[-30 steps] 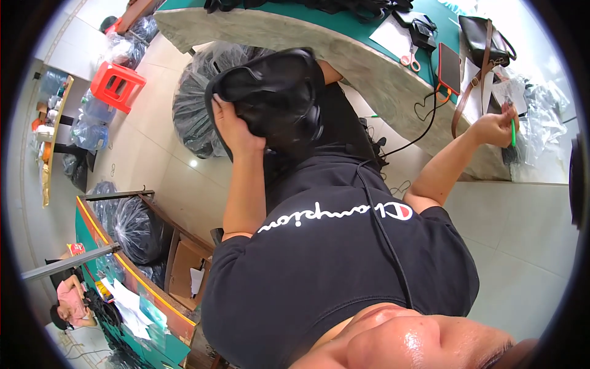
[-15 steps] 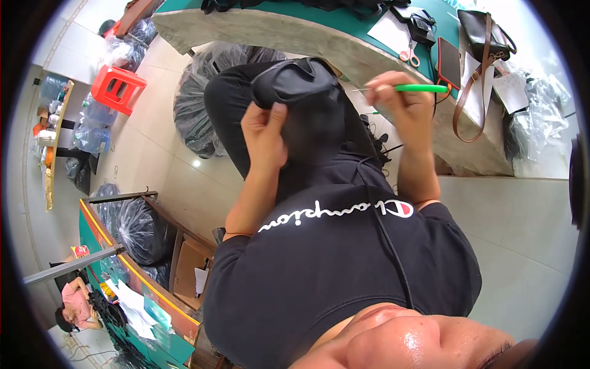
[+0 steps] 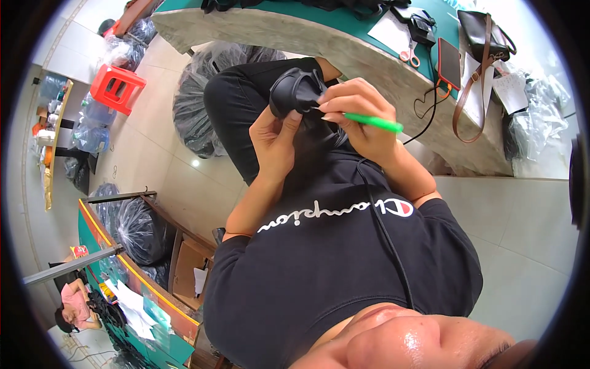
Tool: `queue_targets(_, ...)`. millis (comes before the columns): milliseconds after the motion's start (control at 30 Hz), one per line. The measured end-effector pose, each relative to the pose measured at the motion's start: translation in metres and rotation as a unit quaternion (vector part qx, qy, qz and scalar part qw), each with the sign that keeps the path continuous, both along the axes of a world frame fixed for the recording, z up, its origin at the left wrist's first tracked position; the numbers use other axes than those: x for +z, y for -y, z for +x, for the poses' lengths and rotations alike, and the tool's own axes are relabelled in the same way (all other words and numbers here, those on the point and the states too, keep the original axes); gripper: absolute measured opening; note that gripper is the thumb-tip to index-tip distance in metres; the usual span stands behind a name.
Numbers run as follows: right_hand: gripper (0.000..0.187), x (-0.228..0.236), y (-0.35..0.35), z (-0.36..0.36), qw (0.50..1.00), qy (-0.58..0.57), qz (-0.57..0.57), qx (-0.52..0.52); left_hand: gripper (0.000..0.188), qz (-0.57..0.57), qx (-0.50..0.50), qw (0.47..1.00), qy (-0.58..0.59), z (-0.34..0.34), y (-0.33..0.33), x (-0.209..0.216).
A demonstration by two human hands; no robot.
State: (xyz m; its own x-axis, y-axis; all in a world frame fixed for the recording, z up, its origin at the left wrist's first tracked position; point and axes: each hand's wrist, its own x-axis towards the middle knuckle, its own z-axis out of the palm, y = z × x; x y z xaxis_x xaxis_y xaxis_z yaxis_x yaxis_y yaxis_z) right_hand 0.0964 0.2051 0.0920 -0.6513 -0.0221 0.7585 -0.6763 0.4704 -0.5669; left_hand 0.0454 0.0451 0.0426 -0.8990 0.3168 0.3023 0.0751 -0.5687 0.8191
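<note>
Above my lap, my left hand (image 3: 275, 138) pinches a soft, dark black piece (image 3: 294, 91) from below, its thumb pressed on the near edge. The piece is folded into curved, smooth layers; its kind cannot be made out. My right hand (image 3: 361, 117) is closed round a slim tool with a bright green handle (image 3: 376, 122) and a thin metal tip. The fingers of that hand meet the piece's right side. The tool's tip is at the piece there, mostly hidden by the fingers.
Ahead stands a green-topped table (image 3: 344, 27) bearing scissors (image 3: 410, 56), a phone (image 3: 449, 63) and a black bag (image 3: 485, 35). A large plastic-wrapped bundle (image 3: 193, 104) lies beside my knee. A red stool (image 3: 118, 90) is at left. Another person (image 3: 77, 304) works at a table lower left.
My right hand has moved left and in with the green-handled tool, from apart to touching the black piece. My left hand has tilted the piece and shifted it slightly right.
</note>
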Motion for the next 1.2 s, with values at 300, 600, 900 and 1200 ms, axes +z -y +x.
queue_targets(300,0.005,-0.014,-0.059,-0.044,0.955,-0.246,-0.062,-0.154,0.021,-0.039,-0.028,0.999,0.026,-0.012,0.004,0.002)
queue_targets(600,0.012,0.008,-0.177,-0.041,0.859,-0.281,-0.209,-0.374,0.028,0.234,-0.211,0.94,0.134,-0.043,0.022,-0.018)
queue_targets(900,0.027,0.023,-0.047,-0.014,0.939,-0.021,-0.334,0.086,0.096,-0.161,-0.45,0.87,0.122,-0.023,-0.001,-0.009)
queue_targets(1200,0.023,0.01,-0.003,-0.004,0.844,0.136,-0.394,0.338,0.042,-0.077,-0.311,0.903,0.285,-0.007,-0.019,-0.001)
